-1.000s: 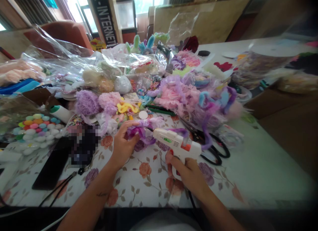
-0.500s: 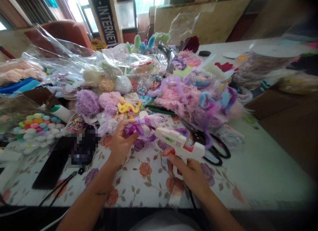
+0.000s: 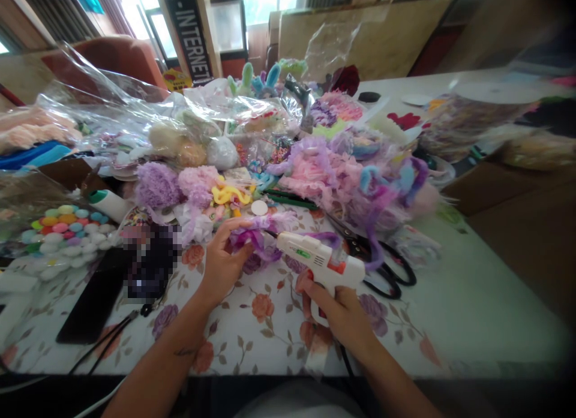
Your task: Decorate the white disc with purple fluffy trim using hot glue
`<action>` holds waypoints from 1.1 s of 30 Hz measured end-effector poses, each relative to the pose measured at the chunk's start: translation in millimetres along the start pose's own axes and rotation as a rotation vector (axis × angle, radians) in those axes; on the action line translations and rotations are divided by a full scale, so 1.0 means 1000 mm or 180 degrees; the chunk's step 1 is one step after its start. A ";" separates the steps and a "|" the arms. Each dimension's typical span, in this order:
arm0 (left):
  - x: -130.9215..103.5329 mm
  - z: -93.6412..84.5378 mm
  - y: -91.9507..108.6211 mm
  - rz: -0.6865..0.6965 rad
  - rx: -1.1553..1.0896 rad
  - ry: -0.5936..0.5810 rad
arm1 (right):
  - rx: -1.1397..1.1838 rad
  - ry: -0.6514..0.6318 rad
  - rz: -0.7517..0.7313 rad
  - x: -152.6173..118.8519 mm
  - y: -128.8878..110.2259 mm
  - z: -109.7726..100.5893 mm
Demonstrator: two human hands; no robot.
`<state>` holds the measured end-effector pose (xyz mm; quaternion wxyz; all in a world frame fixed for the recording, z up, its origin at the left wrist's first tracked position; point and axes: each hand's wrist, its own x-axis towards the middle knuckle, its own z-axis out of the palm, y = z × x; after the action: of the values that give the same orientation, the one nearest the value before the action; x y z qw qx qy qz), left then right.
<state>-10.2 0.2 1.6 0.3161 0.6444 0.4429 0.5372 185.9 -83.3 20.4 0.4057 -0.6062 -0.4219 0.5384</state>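
My right hand (image 3: 335, 304) is wrapped round the handle of a white and red hot glue gun (image 3: 321, 262), a finger at its red trigger. The gun's dark nozzle points left and reaches the purple ribbon bow (image 3: 256, 241). My left hand (image 3: 227, 253) pinches that bow between thumb and fingers, just above the flowered cloth (image 3: 245, 322). Whether the nozzle touches the ribbon I cannot tell. A small white disc (image 3: 259, 208) lies just behind the bow. Black-handled scissors (image 3: 382, 268) rest behind and to the right of the gun.
Behind my hands spreads a heap of pink and purple lace trim (image 3: 315, 166), yarn and clear plastic bags. To the left lie a black phone (image 3: 87, 304) and a bag of coloured pompoms (image 3: 67, 229). A cardboard box (image 3: 508, 208) stands at the right.
The glue gun has shifted slightly left, its nozzle now further over the bow. My left hand has moved a little to the right and turned the bow slightly.
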 end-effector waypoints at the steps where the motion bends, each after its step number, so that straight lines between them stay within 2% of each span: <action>1: 0.000 0.000 0.000 -0.0037 -0.0011 0.0017 | 0.0007 0.0005 0.0019 0.000 0.001 0.000; 8: 0.000 -0.003 -0.003 -0.0169 0.0030 0.0077 | -0.0082 0.0029 0.0018 0.001 0.002 -0.002; 16: 0.000 -0.002 0.001 -0.0250 -0.0039 -0.0069 | 0.0007 0.0014 -0.0025 0.001 0.000 -0.001; 33: 0.000 -0.002 -0.003 -0.0398 -0.0318 -0.0003 | -0.0035 0.0030 -0.0091 0.002 0.002 -0.001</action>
<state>-12.7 1.2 -1.1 0.3810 0.5992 0.4548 0.5376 187.1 -82.4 18.1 0.4121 -0.6048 -0.4316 0.5274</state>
